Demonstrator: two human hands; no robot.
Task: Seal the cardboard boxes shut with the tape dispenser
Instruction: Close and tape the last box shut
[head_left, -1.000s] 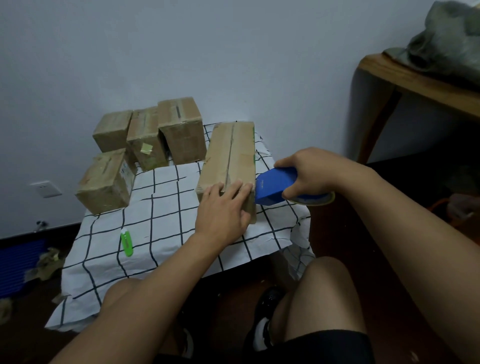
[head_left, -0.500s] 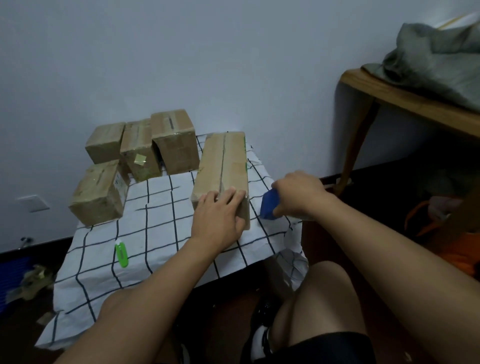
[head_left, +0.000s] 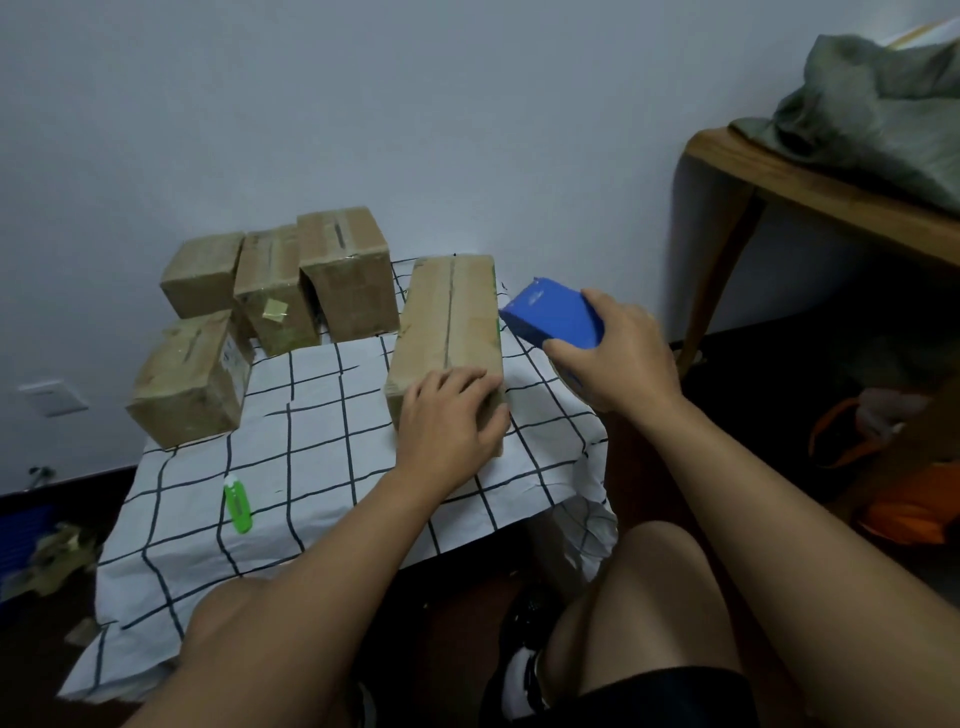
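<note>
1. Counter (head_left: 322, 467): checked cloth, carries everything.
2. Long box (head_left: 447, 322): I pin its near end flat with my left hand (head_left: 447, 426), fingers relaxed.
3. Tape dispenser (head_left: 556, 317): right hand (head_left: 618, 353) grasps it beside the box (ready for the seam, I judge).

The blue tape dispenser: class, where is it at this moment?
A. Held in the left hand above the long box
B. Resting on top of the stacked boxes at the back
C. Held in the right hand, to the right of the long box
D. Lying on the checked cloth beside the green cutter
C: the right hand grips the blue tape dispenser just right of the long box, whose near end the left hand holds.
</note>
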